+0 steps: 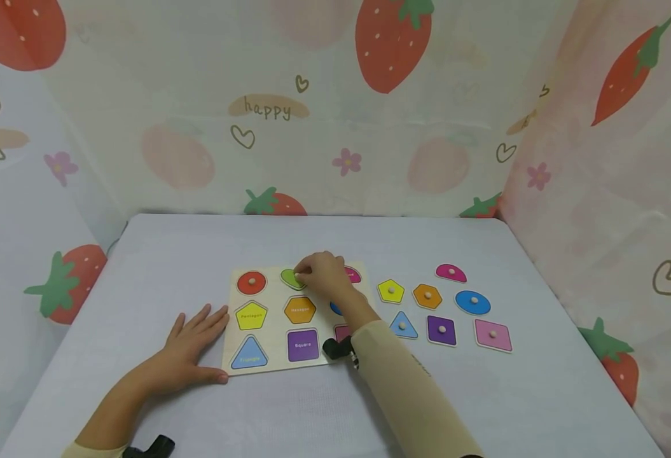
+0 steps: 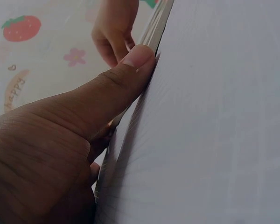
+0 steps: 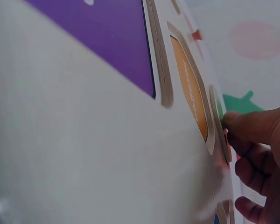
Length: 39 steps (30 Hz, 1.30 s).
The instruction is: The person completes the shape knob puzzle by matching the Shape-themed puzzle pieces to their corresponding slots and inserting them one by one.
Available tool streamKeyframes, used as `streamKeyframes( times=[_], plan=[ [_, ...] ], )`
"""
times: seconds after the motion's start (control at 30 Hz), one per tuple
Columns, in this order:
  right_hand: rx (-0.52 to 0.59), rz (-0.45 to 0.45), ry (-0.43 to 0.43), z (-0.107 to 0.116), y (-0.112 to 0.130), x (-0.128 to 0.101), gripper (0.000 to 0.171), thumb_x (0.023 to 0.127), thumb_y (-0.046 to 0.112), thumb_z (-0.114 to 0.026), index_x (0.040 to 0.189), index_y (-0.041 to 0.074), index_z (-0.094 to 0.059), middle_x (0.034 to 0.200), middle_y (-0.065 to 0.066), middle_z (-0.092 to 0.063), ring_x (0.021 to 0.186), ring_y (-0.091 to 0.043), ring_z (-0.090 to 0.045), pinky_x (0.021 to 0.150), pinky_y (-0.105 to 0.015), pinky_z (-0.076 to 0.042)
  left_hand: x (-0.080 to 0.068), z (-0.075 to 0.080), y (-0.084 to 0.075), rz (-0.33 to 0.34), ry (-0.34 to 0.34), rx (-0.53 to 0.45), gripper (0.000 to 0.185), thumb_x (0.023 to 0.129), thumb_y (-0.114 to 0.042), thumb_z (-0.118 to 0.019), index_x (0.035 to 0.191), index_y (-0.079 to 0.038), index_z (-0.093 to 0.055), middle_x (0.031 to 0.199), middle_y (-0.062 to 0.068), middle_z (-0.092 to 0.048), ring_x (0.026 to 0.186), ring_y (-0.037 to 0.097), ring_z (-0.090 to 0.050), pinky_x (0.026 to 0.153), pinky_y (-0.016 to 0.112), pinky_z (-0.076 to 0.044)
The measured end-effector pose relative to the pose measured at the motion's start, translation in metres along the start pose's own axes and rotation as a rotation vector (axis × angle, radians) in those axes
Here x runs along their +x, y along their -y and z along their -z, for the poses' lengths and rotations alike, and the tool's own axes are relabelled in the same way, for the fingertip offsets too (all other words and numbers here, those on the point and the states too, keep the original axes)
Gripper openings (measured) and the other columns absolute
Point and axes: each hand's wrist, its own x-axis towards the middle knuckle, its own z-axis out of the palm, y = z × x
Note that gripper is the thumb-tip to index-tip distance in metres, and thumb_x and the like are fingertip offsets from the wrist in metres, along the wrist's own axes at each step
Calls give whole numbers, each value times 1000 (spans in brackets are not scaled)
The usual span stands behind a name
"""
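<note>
The right hand [image 1: 322,272] has its fingers curled around a green piece [image 1: 291,278] sitting in the top middle slot of the wooden shape board [image 1: 272,366], next to the seated red circle [image 1: 252,282]. The left hand [image 1: 193,346] lies flat and relaxed on the table [image 1: 484,407], its thumb against the board's left edge. To the right of the board lie seven loose pieces, among them a blue oval [image 1: 472,302] and a pink square [image 1: 492,334].

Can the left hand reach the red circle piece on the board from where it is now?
Probably yes: the left hand rests flat by the board's left edge, and the red circle piece sits in the near top-left slot, uncovered.
</note>
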Motion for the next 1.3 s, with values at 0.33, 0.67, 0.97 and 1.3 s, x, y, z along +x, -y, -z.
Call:
streamKeyframes(
  times=[0.33,0.67,0.97,1.3],
  plan=[
    [-55,-3,-6,1,2,-2,19,97,34,-72,110,23,-81,97,10,-76,101,-15,-61,94,-41,-40,0,0,-1,8,5,-1,120,68,-65,-84,161,-9,-33,170,11,-24,158,42,-4,121,66,13],
    [-78,-29,4,0,6,-2,17,97,33,-72,108,23,-81,98,9,-75,102,-16,-58,100,-44,-39,0,-1,-2,6,3,5,119,69,-64,-85,161,-8,-33,170,11,-24,158,42,-4,121,65,14],
    [-75,-29,29,1,4,-5,21,99,33,-70,114,23,-79,105,8,-76,106,-17,-58,101,-44,-38,1,-1,-2,11,7,12,120,69,-66,-84,161,-10,-31,170,10,-24,158,42,-4,121,65,14],
    [-26,5,92,17,2,-22,29,96,34,-73,123,24,-76,111,8,-75,112,-16,-58,105,-43,-38,1,-1,-1,3,-1,12,121,68,-66,-84,161,-10,-31,170,11,-24,158,42,-4,122,64,14]
  ],
)
